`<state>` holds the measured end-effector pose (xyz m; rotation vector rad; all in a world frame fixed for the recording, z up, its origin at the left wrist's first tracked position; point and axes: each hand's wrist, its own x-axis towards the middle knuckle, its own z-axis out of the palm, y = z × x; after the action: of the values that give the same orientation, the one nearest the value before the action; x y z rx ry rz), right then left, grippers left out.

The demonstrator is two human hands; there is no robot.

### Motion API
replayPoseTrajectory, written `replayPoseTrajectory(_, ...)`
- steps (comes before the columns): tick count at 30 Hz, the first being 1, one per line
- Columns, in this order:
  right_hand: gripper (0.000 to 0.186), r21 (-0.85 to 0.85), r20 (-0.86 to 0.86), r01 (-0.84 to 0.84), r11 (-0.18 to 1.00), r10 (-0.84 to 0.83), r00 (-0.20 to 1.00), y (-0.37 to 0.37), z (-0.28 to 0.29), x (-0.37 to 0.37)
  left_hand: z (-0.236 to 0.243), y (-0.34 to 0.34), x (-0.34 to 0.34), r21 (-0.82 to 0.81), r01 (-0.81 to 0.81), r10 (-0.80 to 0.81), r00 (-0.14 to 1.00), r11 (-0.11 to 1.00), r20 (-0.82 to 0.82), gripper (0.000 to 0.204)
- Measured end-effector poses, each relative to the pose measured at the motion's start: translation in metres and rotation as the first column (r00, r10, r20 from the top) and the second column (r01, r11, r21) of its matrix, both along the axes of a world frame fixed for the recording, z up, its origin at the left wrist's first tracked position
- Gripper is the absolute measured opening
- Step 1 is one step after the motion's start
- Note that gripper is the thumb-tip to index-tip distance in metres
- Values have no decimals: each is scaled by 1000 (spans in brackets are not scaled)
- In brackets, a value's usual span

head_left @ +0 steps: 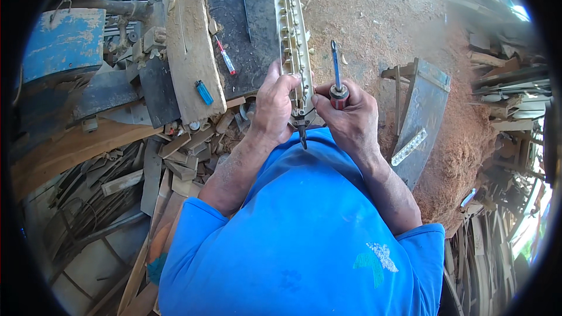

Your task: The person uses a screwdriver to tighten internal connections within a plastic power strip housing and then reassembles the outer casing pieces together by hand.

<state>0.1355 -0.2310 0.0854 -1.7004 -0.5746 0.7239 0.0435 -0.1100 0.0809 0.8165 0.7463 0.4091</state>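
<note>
My left hand (pixel 274 104) is closed on a long cream metal strip (pixel 297 35) with a row of small fittings, held lengthwise away from my body. A dark metal piece (pixel 302 129) sticks out at its near end. My right hand (pixel 351 114) grips a screwdriver (pixel 335 64) by its red and black handle, blade pointing up, with thumb and fingertips at the strip's right side near that end. On the bench at the left lie a red-and-white small screwdriver (pixel 228 59), a blue lighter (pixel 204 92) and a thin dark rod (pixel 247 19).
A dusty dark board (pixel 234 76) and a pale plank (pixel 181 70) form the work surface. Offcuts (pixel 184 164) pile at lower left. On the right, a leaning grey board (pixel 418 117) stands on sawdust-covered ground (pixel 456 158), beside stacks of scrap wood (pixel 503 96). A blue painted panel (pixel 64 35) is far left.
</note>
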Motion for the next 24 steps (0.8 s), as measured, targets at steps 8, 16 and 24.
replayPoseTrajectory(8, 11, 50, 135, 64, 997, -70, 988, 4, -3, -2, -8, 1, 1, 44, 16, -17, 1000, 999, 5, 50)
replayPoseTrajectory(16, 13, -7, -114, 23, 1000, -23, 993, 3, -6, -3, -5, 9, -6, 38, 118, -118, 993, 992, -4, 51)
replayPoseTrajectory(24, 26, -33, 513, -73, 997, 80, 855, 2, -33, -9, -39, 12, -23, 262, 217, -173, 968, 940, -181, 62)
